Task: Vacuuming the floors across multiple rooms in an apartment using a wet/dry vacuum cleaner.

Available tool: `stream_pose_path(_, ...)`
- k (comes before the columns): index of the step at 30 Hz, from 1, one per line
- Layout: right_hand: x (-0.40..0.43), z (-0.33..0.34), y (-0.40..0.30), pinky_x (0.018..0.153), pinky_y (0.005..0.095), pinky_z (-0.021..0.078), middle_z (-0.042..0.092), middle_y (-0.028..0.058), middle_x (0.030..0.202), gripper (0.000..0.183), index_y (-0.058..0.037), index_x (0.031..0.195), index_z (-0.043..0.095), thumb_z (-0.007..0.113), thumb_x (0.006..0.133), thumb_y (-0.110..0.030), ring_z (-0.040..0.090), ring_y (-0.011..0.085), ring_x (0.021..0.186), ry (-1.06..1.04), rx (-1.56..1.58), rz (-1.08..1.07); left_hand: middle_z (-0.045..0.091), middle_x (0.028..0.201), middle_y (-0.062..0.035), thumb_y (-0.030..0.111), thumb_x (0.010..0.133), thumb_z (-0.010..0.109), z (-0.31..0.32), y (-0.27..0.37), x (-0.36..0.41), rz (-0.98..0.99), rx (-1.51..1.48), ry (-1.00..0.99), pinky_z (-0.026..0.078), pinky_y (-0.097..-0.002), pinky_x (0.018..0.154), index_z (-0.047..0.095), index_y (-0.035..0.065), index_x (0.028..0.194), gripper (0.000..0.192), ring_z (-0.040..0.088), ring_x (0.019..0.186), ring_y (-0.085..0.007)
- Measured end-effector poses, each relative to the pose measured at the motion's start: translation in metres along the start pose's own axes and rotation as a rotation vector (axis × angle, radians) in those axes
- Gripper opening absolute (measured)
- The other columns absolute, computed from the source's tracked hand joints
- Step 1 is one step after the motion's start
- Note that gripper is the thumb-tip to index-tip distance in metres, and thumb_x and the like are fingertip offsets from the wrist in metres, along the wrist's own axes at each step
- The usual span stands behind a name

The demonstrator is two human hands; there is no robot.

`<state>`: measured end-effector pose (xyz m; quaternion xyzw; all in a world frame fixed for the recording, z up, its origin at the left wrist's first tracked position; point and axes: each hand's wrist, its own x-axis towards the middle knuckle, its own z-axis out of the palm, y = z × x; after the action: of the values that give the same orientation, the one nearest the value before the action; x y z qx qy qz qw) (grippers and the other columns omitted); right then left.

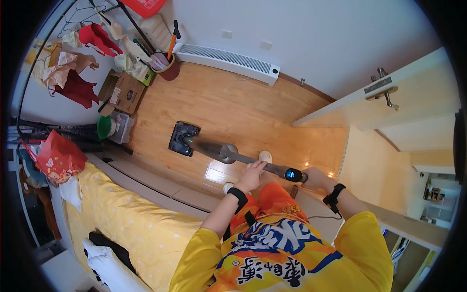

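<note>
A dark grey cordless floor washer (209, 149) stretches across the wooden floor (226, 98), its black floor head (178, 138) lying flat on the boards. My right hand (316, 179) is closed around the handle at its upper end, beside a round lit display (293, 175). Further down, my left hand (251, 176) holds the grey tube (273, 168), fingers laid over its top. A small blue light glows near the floor head. Both wrists wear black bands, and a cable hangs from the right one.
A bed with a yellow sheet (138, 204) lies on the left. Along the wall stand a white baseboard heater (226, 62), a dark red bucket (170, 71), a cardboard box (126, 93) and a clear plastic bin (122, 127). At right is an open door (408, 87). Clothes hang upper left.
</note>
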<state>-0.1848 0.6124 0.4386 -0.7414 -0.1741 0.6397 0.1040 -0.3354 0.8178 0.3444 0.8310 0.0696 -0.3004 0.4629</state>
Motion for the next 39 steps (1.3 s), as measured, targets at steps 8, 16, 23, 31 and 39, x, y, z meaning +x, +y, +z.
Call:
stream_pose_path(8, 0.014, 0.011, -0.033, 0.063, 0.0381, 0.0455, 0.059, 0.0183, 0.074, 0.029, -0.0046, 0.077, 0.057, 0.060, 0.060, -0.028, 0.057, 0.0337, 0.073, -0.059, -0.088, -0.116, 0.037, 0.124, -0.0188, 0.013, 0.065, 0.064, -0.014, -0.008, -0.018, -0.108, -0.013, 0.039, 0.037, -0.0385, 0.089, 0.037, 0.0089, 0.123, 0.064, 0.042, 0.107, -0.0362)
stream_pose_path(16, 0.046, 0.019, -0.092, 0.064, 0.0403, 0.0468, 0.059, 0.0191, 0.076, 0.028, -0.0038, 0.081, 0.056, 0.060, 0.062, -0.024, 0.057, 0.0345, 0.071, 0.061, -0.053, -0.295, 0.023, 0.132, -0.0228, 0.003, 0.063, 0.061, -0.012, -0.039, -0.028, -0.319, -0.060, 0.388, 0.042, -0.0391, 0.085, 0.026, 0.0064, 0.127, 0.072, 0.045, 0.105, -0.0376)
stream_pose_path(23, -0.027, 0.001, -0.074, 0.058, 0.0383, 0.0457, 0.057, 0.0209, 0.070, 0.026, -0.0021, 0.080, 0.056, 0.060, 0.065, -0.023, 0.057, 0.0347, 0.067, -0.013, -0.050, -0.309, 0.042, 0.115, -0.0160, 0.012, 0.068, 0.060, -0.023, 0.003, -0.041, -0.060, -0.150, 0.094, 0.043, -0.0370, 0.079, 0.042, 0.0073, 0.109, 0.045, 0.050, 0.096, -0.0338)
stream_pose_path(31, -0.202, -0.086, -0.087, 0.055, 0.0319, 0.0451, 0.059, 0.0150, 0.066, 0.031, -0.0001, 0.084, 0.058, 0.068, 0.063, -0.020, 0.059, 0.0266, 0.059, 0.002, -0.239, 0.180, 0.054, 0.086, -0.0057, 0.033, 0.072, 0.059, -0.016, 0.134, 0.004, 0.591, -0.126, -0.117, 0.046, -0.0381, 0.057, 0.048, 0.0124, 0.091, 0.030, 0.057, 0.072, -0.0263)
stream_pose_path(39, -0.232, -0.094, -0.178, 0.062, 0.0301, 0.0442, 0.059, 0.0160, 0.070, 0.027, 0.0001, 0.090, 0.057, 0.064, 0.064, -0.005, 0.056, 0.0211, 0.063, 0.079, -0.170, 0.344, 0.054, 0.085, -0.0055, 0.026, 0.069, 0.063, -0.044, 0.152, 0.017, 0.863, -0.270, -0.211, 0.045, -0.0382, 0.061, 0.046, 0.0109, 0.090, 0.031, 0.056, 0.075, -0.0269)
